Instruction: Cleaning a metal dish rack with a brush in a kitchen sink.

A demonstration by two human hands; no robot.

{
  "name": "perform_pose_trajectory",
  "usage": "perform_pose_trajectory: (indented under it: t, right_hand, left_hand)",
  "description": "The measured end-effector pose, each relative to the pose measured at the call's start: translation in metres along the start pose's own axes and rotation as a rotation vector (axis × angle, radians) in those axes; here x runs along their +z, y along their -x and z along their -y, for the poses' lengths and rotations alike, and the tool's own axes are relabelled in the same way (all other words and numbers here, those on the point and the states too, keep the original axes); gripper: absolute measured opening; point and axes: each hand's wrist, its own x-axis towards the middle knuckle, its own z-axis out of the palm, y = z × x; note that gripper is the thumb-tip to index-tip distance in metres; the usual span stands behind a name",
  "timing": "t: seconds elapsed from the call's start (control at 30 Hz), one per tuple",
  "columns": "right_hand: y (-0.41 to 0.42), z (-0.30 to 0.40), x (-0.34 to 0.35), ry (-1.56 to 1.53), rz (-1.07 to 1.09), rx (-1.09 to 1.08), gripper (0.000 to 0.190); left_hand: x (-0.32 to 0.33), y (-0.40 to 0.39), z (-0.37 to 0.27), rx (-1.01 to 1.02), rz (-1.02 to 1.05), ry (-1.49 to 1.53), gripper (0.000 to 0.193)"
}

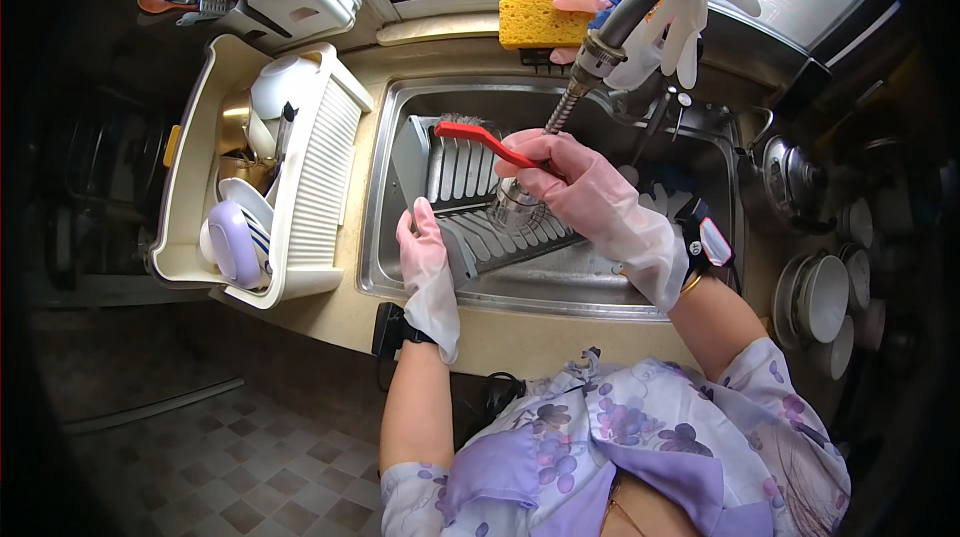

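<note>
My right hand (pixel 562 177), in a pink and white rubber glove, holds a red-handled brush (pixel 480 136) and closes around the flexible metal faucet hose (pixel 564 106). The spray head (pixel 517 203) points down over a slatted metal rack with grey ends (pixel 495 237) in the stainless steel sink (pixel 547 304). Water seems to run onto the slats. My left hand (pixel 425 241), in a matching glove, grips the rack's near left side. The brush's wire bristles show at the handle's left end, over the rack.
Left of the sink stands a cream dish rack (pixel 311 199) with bowls and pots. A yellow sponge (pixel 544 19) sits behind the sink, and white gloves (pixel 690 12) hang over the faucet's arch. At the right are a lidded metal kettle (pixel 791 177) and stacked bowls (pixel 825 297).
</note>
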Motion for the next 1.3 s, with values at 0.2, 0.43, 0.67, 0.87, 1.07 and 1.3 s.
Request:
perform_pose_trajectory:
  t: [0.2, 0.43, 0.67, 0.87, 1.07, 1.3]
  right_hand:
    - [-0.002, 0.011, 0.010, -0.091, 0.014, 0.153, 0.016]
    - [-0.001, 0.002, 0.000, 0.042, -0.027, 0.007, 0.017]
    - [-0.023, -0.002, 0.012, 0.297, -0.067, -0.520, 0.024]
    - [-0.027, 0.002, -0.012, -0.754, -0.235, 0.463, 0.040]
    - [-0.029, -0.038, 0.006, -0.681, -0.055, 0.124, 0.040]
    - [-0.031, -0.048, 0.002, -0.151, -0.059, -0.202, 0.035]
  left_hand:
    - [0.010, -0.011, 0.022, 0.209, -0.075, 0.169, 0.063]
    - [0.010, 0.008, -0.018, 0.072, -0.031, -0.037, 0.061]
    - [-0.022, -0.045, 0.108, 0.341, -0.084, -0.065, 0.078]
    - [-0.004, 0.006, 0.006, -0.160, 0.215, -0.061, 0.092]
    - [-0.009, 0.019, -0.004, -0.336, 0.337, 0.236, 0.042]
    - [-0.014, 0.026, -0.020, -0.464, 0.433, 0.220, 0.020]
